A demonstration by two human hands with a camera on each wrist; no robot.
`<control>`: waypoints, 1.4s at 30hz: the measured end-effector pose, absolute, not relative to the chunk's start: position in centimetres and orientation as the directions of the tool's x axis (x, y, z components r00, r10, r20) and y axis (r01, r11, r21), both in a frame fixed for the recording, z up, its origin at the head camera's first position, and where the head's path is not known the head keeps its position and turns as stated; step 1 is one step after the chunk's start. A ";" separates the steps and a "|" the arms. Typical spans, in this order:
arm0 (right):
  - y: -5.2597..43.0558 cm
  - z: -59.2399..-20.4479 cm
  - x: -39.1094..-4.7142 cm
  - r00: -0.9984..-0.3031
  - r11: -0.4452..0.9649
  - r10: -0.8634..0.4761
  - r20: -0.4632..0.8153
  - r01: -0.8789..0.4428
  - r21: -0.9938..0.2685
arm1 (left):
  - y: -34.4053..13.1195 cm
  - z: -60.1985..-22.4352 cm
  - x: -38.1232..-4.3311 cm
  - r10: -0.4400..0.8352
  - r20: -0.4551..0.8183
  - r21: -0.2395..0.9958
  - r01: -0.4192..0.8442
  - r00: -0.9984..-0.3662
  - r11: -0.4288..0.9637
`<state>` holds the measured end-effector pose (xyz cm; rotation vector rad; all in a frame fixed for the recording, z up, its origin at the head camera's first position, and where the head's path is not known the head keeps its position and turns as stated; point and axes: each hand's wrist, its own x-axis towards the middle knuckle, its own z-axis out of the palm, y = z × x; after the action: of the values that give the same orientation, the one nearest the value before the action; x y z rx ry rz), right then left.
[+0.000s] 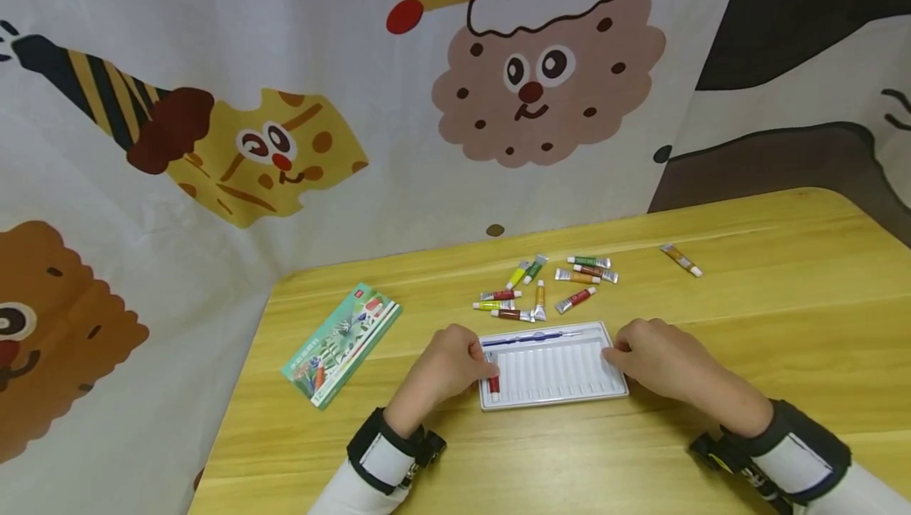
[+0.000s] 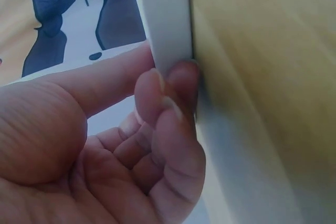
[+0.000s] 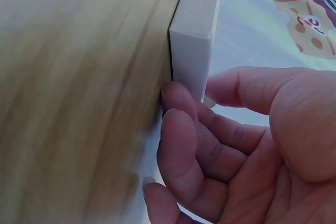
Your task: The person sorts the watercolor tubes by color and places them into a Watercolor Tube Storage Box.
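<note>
A white slotted tray [image 1: 555, 403] lies in front of me on the table. Its left end is pinched by my left hand [image 1: 447, 365], the thumb on top of the rim and fingertips low on the side wall. My right hand [image 1: 658, 357] grips the opposite end the same way; the tray's white wall [image 3: 191, 51] shows between thumb and fingers in the right wrist view. A red paint tube [image 1: 494, 384] lies in the leftmost slot, partly behind the left thumb. Along the tray's far groove rests a thin blue paintbrush [image 1: 534, 338].
Several small paint tubes [image 1: 575, 300] in red, yellow, green, brown and ochre lie loose beyond the tray. One ochre tube [image 1: 681, 259] lies apart at the right. A green paint box [image 1: 342, 345] lies at the left. A printed curtain [image 1: 398, 183] hangs behind the wooden table [image 1: 783, 293].
</note>
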<state>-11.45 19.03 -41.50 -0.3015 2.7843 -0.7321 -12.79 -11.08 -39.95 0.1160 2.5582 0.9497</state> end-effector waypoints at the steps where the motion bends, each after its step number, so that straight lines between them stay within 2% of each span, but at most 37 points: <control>1: 19.0 -41.5 -11.5 -0.949 0.852 -0.261 -0.179 -0.139 -0.505 | -11.1 -39.9 -12.8 0.217 -0.346 0.643 -0.062 -0.913 0.763; 9: 19.1 -41.6 -11.5 -0.950 0.850 -0.266 -0.163 -0.151 -0.505 | -11.7 -39.9 -12.9 0.253 -0.342 0.661 -0.040 -0.905 0.749; 42: 19.1 -41.6 -11.5 -0.952 0.856 -0.266 -0.152 -0.160 -0.492 | -11.2 -40.1 -13.4 0.197 -0.322 0.679 -0.081 -0.926 0.730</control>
<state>-11.48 19.11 -41.63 -0.3274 2.8170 -0.7190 -13.38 -11.18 -40.12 0.0897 2.5594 1.0291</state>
